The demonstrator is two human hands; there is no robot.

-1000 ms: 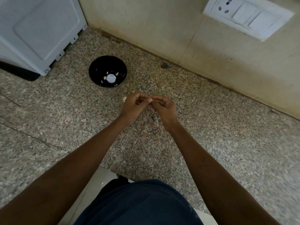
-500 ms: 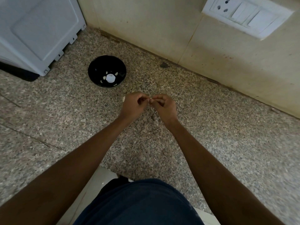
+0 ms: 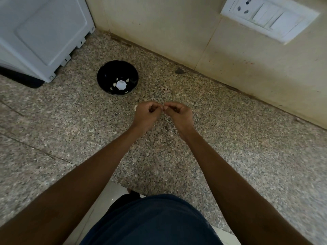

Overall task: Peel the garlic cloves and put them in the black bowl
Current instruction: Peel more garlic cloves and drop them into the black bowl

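two hands meet fingertip to fingertip above a speckled granite counter.
left hand and right hand have curled fingers pinching a tiny garlic clove, hardly visible; round glossy black bowl with pale pieces sits at 10 o'clock, near.

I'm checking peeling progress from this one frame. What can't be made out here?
- Garlic clove between the left hand and right hand: head view, curled fingers hide it.
- Pale bits in the black bowl: too small to count.
- White appliance: cut off by the frame's left edge.
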